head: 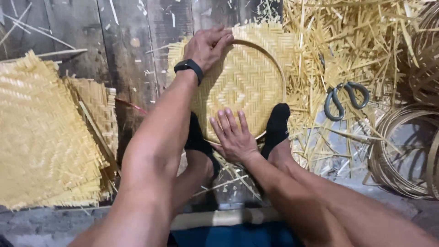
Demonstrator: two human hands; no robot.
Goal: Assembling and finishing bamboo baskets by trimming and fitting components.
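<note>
- The left hand (209, 45) lies on the far left rim of a round woven mat (244, 80), fingers bent over the hoop (282, 75) that rings it; it presses rather than grips, holding nothing free
- A black wristband (190, 67) sits on that wrist
- The right hand (233, 137) lies flat on the near part of the woven mat, fingers spread wide and pointing away, palm down, nothing held in it
- The woven mat lies on the dark plank floor (123, 50) in the middle of the view, with square woven corners sticking out past the hoop
- Two feet in black socks (278, 121) rest at the near edge of the woven mat, one on each side of the right hand; they seem to pin it down, though the contact is partly hidden
- A pair of scissors (345, 98) lies on a heap of straw-coloured cuttings (347, 41) to the right, well apart from both hands
- Flat woven sheets (43, 132) are stacked at the left
- Coiled hoops of thin strip (404, 151) lie at the right edge
</note>
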